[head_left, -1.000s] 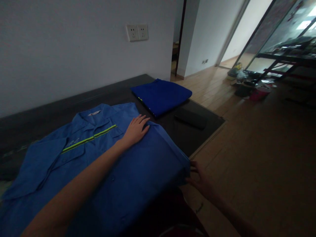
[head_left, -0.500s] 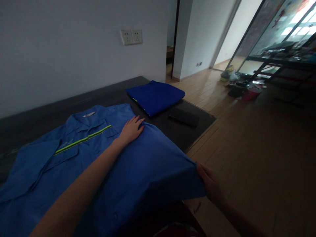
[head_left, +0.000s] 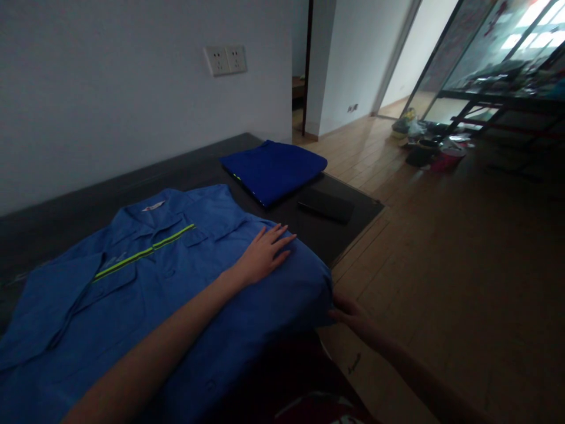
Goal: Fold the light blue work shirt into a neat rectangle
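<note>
A blue work jacket (head_left: 176, 294) with a yellow-green stripe across the chest lies front up over the dark table, collar toward the wall. My left hand (head_left: 267, 253) rests flat on it, fingers spread, near the upper edge of its right part. At the table's front right edge, my right hand (head_left: 346, 312) grips the jacket's hem corner, with the cloth hanging down there. Part of the right fingers is hidden by the fabric.
A folded dark blue garment (head_left: 278, 171) lies farther back on the dark table (head_left: 309, 232). Near it is a flat black object (head_left: 326, 205), perhaps a phone. Buckets (head_left: 448, 159) and bags stand on the wooden floor (head_left: 441, 253) to the right.
My left hand has slid right along the jacket. My right hand has moved left and slightly down with the hem, so the cloth is less stretched and drops over the edge.
</note>
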